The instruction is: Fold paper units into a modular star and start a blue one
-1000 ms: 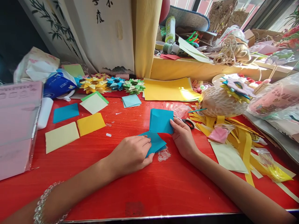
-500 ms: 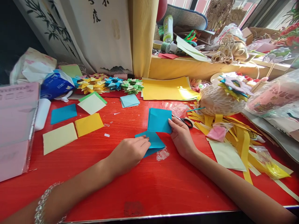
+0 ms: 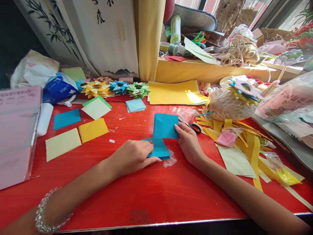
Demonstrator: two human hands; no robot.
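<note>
A folded blue paper piece (image 3: 158, 148) lies flat on the red counter (image 3: 146, 195) at the centre of the frame. The left hand (image 3: 133, 156) presses down on its left edge, fingers curled over the paper. Just above it a blue paper square (image 3: 165, 126) stands tilted up from the counter, pinched at its right edge by the fingertips of the right hand (image 3: 187, 143) (the two blue pieces touch or nearly touch where they meet). Scissors (image 3: 194, 126) lie just right of that hand. Further right sits a heap of yellow paper strips (image 3: 251, 143). At middle left lie yellow, pale yellow and blue paper squares (image 3: 78, 130). Folded paper stars (image 3: 117, 88) line the upper centre-left, beside a yellow sheet (image 3: 176, 93).
</note>
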